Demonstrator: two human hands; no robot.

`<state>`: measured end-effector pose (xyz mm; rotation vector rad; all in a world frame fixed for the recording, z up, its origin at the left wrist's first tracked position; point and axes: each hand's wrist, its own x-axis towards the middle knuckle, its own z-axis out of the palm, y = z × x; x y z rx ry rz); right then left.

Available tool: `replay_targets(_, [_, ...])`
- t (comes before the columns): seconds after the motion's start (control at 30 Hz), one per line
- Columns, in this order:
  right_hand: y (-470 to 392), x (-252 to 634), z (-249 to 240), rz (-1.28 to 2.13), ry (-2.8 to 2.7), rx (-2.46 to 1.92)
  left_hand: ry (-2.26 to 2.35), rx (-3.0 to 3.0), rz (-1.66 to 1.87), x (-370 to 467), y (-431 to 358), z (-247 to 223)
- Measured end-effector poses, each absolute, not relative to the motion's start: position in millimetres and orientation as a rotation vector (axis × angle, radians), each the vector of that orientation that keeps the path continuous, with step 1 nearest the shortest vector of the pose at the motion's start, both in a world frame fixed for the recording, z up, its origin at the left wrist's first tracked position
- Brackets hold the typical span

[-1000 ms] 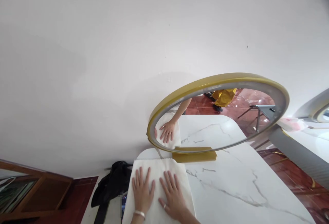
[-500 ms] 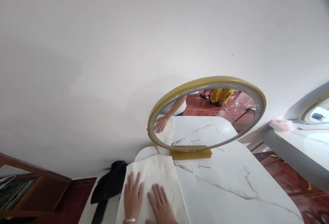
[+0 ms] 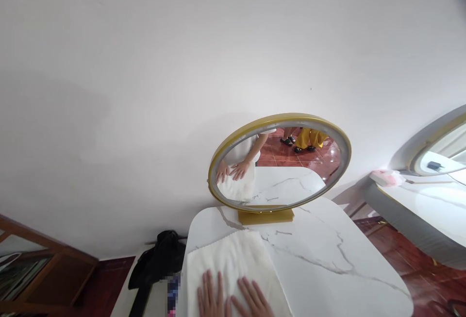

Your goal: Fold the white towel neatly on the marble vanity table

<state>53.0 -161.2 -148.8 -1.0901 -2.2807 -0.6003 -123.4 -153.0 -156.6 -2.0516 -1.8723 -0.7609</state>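
Both palms rest flat on a white cloth (image 3: 233,251) spread over the left part of a marble-patterned white table (image 3: 320,258). My left hand (image 3: 212,297) lies on the cloth with its fingers stretched out. Just to its right, my right hand (image 3: 252,298) is also laid out, fingers pointing away from me. Their wrists fall below the picture's edge. Beyond the cloth stands a round mirror with a gold frame (image 3: 280,119) on a gold base (image 3: 265,216); it reflects my hands and the cloth.
A black cloth item (image 3: 160,258) lies on a low white surface at the left, near a wooden cabinet (image 3: 58,273). To the right, a second table (image 3: 425,200) holds a pink-and-white packet (image 3: 388,178) and another mirror (image 3: 433,157). The mirror reflects other people's legs.
Both hands and the cloth have moved right and toward me, baring the table's back left corner. The view has turned slightly right.
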Motion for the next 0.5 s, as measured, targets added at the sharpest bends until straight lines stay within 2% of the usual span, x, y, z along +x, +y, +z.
replay_targets(0.1, [-159,91,-140,-0.473,-2.371,-1.198,-1.780,-2.276,-0.780,-91,-133,-141])
replay_targets(0.2, [-161,116,-131,-0.118,-2.357,-1.411,-1.830,-2.456,-0.751,-63,-111,-128])
replay_targets(0.33, [-162,117,-119,0.434,-2.256,-1.623,-2.288,-2.223,-0.789,-53,-74,-109])
replay_targets(0.4, [-160,110,-114,0.587,-2.179,-1.702,-2.543,-2.059,-0.902,-63,-54,-97])
replay_targets(0.5, [-154,98,-111,0.691,-2.113,-1.770,-2.675,-2.188,-1.093,-87,-26,-76])
